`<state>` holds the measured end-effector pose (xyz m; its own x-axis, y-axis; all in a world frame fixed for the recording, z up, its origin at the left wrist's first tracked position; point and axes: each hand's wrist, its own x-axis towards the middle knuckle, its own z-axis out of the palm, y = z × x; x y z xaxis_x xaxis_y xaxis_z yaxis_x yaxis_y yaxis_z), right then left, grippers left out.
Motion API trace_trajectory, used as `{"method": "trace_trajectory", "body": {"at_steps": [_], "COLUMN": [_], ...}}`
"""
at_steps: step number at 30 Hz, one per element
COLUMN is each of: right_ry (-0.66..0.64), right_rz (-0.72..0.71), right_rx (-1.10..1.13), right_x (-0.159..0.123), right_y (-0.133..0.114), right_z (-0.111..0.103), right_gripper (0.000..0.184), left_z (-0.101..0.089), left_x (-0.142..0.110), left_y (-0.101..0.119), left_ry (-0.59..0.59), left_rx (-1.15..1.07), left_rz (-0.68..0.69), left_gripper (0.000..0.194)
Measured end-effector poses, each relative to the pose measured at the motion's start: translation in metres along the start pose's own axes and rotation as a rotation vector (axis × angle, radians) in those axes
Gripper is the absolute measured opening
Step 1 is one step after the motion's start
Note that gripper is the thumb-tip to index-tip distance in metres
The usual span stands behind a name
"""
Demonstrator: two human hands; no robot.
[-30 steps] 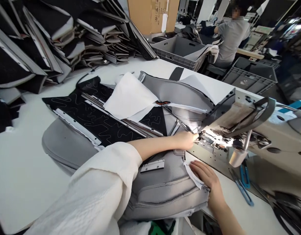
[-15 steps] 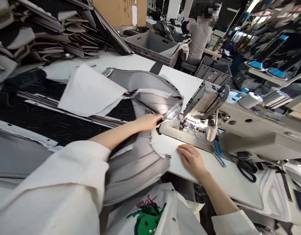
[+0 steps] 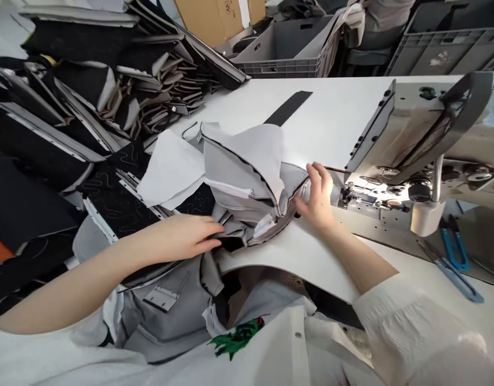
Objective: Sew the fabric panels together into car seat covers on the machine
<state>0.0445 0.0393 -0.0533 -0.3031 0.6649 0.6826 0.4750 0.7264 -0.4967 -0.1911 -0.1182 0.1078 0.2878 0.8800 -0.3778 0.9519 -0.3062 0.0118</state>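
Observation:
A sewn grey seat cover with dark edges lies bunched in front of me, left of the sewing machine. My right hand holds its right edge between thumb and fingers, near the lit needle area. At the cover's lower left, my left hand rests with thumb and fingers apart. Black panels with pale wavy stitching lie beneath my left forearm's far side. A white cloth piece covers part of them. More grey cover hangs toward my lap, with a small white plate on it.
Blue-handled snips and tweezers lie at right below the machine. A dark strip is on the white table. Piled black and grey panels stand back left. Beyond the table are grey crates and part of a person.
My right hand has left the bare tabletop and taken the cover's right edge. My left hand has let go near the machine and shifted left. The cover is folded over more.

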Motion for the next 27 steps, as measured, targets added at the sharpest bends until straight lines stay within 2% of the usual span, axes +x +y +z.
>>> {"method": "trace_trajectory", "body": {"at_steps": [2, 4, 5, 7, 9, 11, 13, 14, 15, 17, 19, 20, 22, 24, 25, 27], "right_ry": [-0.143, -0.281, -0.317, -0.334, -0.316, -0.234, -0.089, -0.044, -0.052, -0.199, -0.353, -0.35, -0.19, -0.036, -0.028, -0.151], "right_rz": [0.012, 0.016, 0.015, 0.003, 0.004, 0.056, 0.128, 0.151, 0.161, 0.172, 0.205, 0.24, 0.308, 0.35, 0.372, 0.443], "right_rx": [0.012, 0.051, 0.068, 0.081, 0.069, 0.065, 0.113, 0.167, 0.238, 0.39, 0.511, 0.547, 0.575, 0.592, 0.626, 0.777], "right_x": [-0.005, -0.009, -0.009, -0.008, -0.006, -0.003, -0.003, -0.004, -0.007, -0.014, -0.022, -0.026, -0.03, -0.031, -0.031, -0.029], "right_y": [0.001, 0.003, 0.004, 0.007, 0.01, 0.011, 0.007, 0.003, -0.002, -0.014, -0.026, -0.031, -0.04, -0.046, -0.049, -0.055], "right_z": [-0.003, -0.006, -0.007, -0.007, -0.006, -0.005, -0.005, -0.005, -0.004, -0.003, -0.003, -0.004, -0.008, -0.016, -0.019, -0.024], "right_gripper": [0.038, 0.028, 0.026, 0.026, 0.03, 0.041, 0.048, 0.045, 0.038, 0.022, 0.018, 0.016, 0.014, 0.019, 0.022, 0.03], "left_z": [-0.015, -0.022, -0.022, -0.02, -0.018, -0.016, -0.011, -0.007, -0.001, 0.014, 0.028, 0.032, 0.033, 0.027, 0.023, 0.017], "left_x": [0.021, 0.052, 0.068, 0.096, 0.107, 0.099, 0.078, 0.065, 0.054, 0.037, 0.03, 0.03, 0.033, 0.04, 0.045, 0.057], "left_y": [0.026, 0.048, 0.056, 0.061, 0.055, 0.045, 0.04, 0.041, 0.045, 0.055, 0.064, 0.067, 0.069, 0.068, 0.068, 0.071], "left_ry": [0.165, 0.35, 0.407, 0.445, 0.42, 0.396, 0.406, 0.407, 0.384, 0.265, 0.122, 0.07, 0.015, -0.009, -0.011, 0.003], "left_rx": [0.076, 0.177, 0.254, 0.423, 0.527, 0.536, 0.515, 0.496, 0.464, 0.346, 0.172, 0.085, -0.043, -0.088, -0.077, -0.019], "left_rz": [0.227, 0.434, 0.5, 0.54, 0.472, 0.317, 0.051, -0.102, -0.237, -0.41, -0.436, -0.416, -0.367, -0.317, -0.301, -0.282], "left_gripper": [0.032, 0.037, 0.04, 0.041, 0.03, 0.03, 0.037, 0.038, 0.037, 0.035, 0.034, 0.033, 0.031, 0.031, 0.031, 0.032]}}
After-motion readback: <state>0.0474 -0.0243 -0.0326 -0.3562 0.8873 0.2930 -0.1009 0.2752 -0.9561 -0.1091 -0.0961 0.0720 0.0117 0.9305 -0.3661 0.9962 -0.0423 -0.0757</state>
